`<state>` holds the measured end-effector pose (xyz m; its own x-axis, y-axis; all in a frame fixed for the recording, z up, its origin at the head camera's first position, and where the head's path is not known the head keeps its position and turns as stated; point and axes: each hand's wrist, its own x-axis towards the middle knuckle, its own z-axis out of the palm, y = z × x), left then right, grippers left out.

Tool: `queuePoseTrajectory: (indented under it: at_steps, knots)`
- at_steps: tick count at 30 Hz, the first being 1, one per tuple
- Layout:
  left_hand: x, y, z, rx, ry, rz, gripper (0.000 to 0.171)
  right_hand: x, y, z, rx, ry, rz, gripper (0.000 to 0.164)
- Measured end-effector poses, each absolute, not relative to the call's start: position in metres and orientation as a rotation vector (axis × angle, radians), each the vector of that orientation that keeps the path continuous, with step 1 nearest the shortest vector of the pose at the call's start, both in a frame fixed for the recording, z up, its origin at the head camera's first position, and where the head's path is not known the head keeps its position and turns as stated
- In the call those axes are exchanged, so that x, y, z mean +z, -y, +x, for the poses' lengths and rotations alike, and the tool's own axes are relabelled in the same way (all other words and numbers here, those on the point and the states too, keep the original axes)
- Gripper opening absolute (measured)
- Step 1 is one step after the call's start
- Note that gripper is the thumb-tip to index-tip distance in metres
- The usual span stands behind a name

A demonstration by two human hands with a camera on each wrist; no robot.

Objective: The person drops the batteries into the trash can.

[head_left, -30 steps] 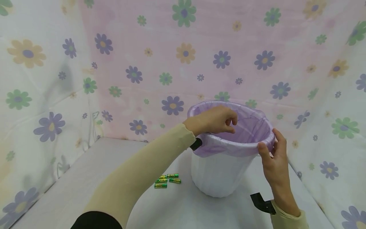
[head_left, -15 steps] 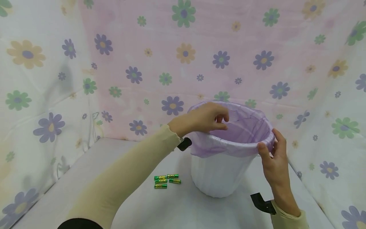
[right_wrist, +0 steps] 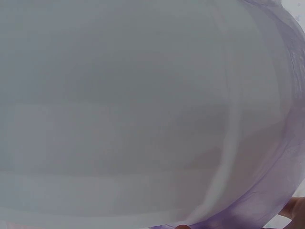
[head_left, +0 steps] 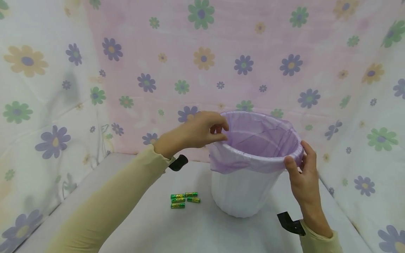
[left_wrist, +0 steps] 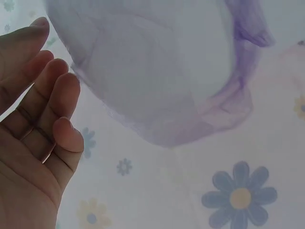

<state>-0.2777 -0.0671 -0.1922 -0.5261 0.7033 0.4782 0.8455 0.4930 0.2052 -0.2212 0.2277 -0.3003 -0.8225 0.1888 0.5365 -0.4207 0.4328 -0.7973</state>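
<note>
A white trash can [head_left: 238, 195] stands on the table, lined with a thin purple trash bag [head_left: 246, 160] folded over its rim. My right hand [head_left: 305, 186] grips the rim at the near right, thumb in front and fingers on the far side. At the left of the opening, my left hand [head_left: 197, 130] hovers with relaxed, slightly bent fingers and nothing between them. In the left wrist view, that hand [left_wrist: 35, 124] is beside the bag's hanging edge [left_wrist: 171, 133]. The can's white wall [right_wrist: 119, 86] fills most of the right wrist view.
Several green and gold batteries [head_left: 178, 205] lie grouped on the white tabletop [head_left: 152, 225], left of the can. Flower-patterned cloth [head_left: 177, 42] surrounds the table at the back and both sides, with the back cloth close behind the can.
My left hand has moved left from over the can's opening to its left rim, fingers staying loose. My right hand keeps its grip, and the can stays put.
</note>
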Motion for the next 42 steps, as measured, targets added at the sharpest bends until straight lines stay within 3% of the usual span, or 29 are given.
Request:
queuePoseTrajectory:
  at_steps: [14, 42]
  knots:
    - [-0.225, 0.109, -0.267, -0.601, 2.370, -1.265, 0.015, -0.299, -0.228, -0.223, 1.401, 2.147, 0.175, 0.059]
    - [-0.337, 0.125, -0.261, -0.705, 2.627, -1.128, 0.019, -0.300, -0.227, -0.222, 1.398, 2.138, 0.195, 0.060]
